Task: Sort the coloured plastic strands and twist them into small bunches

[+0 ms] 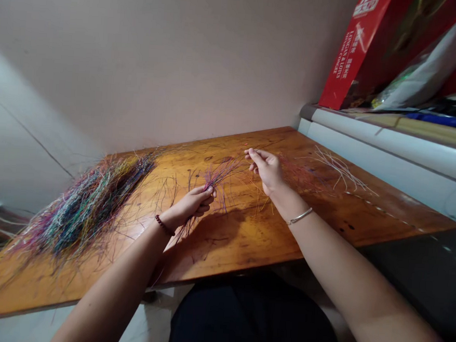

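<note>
A bunch of thin purple and dark wire-like strands [219,174] is gripped in my left hand [198,201]. The strands fan out from the top of the fist, and their other ends hang below it. To the right and a little higher, my right hand [265,168] is raised over the table with thumb and forefinger pinched together. A thin dark strand seems to run through that pinch, though it is too fine to see clearly. Orange and red strands [303,175] lie loose on the wood just beyond my right hand.
A large heap of multicoloured strands [89,203] covers the left of the wooden table [223,243]. Several white strands [343,171] lie at the right. A red carton [347,54] and a plastic bag [423,65] stand on the ledge. The wall borders the table's far edge.
</note>
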Tool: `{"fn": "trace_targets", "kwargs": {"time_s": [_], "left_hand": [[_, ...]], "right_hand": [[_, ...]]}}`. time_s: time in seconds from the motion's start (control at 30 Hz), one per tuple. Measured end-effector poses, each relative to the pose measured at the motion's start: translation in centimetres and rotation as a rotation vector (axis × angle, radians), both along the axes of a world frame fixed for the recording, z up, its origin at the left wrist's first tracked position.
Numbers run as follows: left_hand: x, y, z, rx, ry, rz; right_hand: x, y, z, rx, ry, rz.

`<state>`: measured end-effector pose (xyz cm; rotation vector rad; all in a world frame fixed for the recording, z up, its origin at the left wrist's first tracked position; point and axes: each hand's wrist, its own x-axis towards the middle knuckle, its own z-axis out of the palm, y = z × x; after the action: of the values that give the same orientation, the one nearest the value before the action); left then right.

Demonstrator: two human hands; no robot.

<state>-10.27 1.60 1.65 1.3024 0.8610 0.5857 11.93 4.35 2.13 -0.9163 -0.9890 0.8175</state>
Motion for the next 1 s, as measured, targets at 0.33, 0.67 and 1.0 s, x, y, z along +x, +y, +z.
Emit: {"fn": "trace_targets", "kwargs": {"time_s": [0.33, 0.67, 1.0], "left_hand": [[-1.3, 1.3, 0.5, -0.062, -0.248, 0.245], [-2.2, 1.4, 2.0, -0.236, -0.529, 0.271], [0.6, -0.9, 1.1, -0.027, -0.13, 0.25]], "right_hand": [[3.2, 1.4, 0.0, -0.031, 0.195, -0.059], [0.7, -0.8, 0.2, -0.162, 0.168, 0.482], [-2.7, -2.4, -0.3, -0.159, -0.024, 0.434]]}}
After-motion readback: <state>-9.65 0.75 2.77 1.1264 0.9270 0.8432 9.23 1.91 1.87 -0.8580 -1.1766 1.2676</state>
